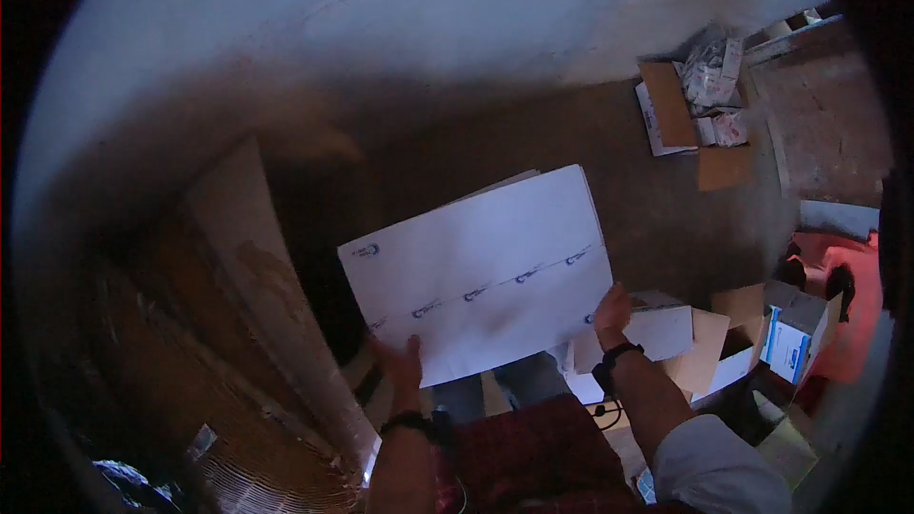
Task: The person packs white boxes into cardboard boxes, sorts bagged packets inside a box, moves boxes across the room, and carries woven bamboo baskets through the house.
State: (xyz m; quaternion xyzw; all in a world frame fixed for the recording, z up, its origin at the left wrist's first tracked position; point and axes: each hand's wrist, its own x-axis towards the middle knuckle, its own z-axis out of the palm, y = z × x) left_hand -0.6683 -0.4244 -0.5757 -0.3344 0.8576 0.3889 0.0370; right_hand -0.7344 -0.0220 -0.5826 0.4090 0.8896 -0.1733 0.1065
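Observation:
A flat white cardboard sheet (495, 276) with small dark printed logos and a line across it is held tilted in front of my body. The edge of another layer shows behind its top side. My left hand (400, 362) grips the lower left edge, thumb on the printed face. At the lower right edge, my right hand (612, 314) is closed on the same sheet. The fingers of both hands are partly hidden behind it. Dark bands circle both wrists.
An open carton (668, 105) with plastic-wrapped contents stands at the back right by the wall. More open boxes (705, 352) and a blue-and-white box (788, 343) are right of me, near something red (838, 252). A leaning board (262, 276) and brown corrugated cardboard (257, 457) are left.

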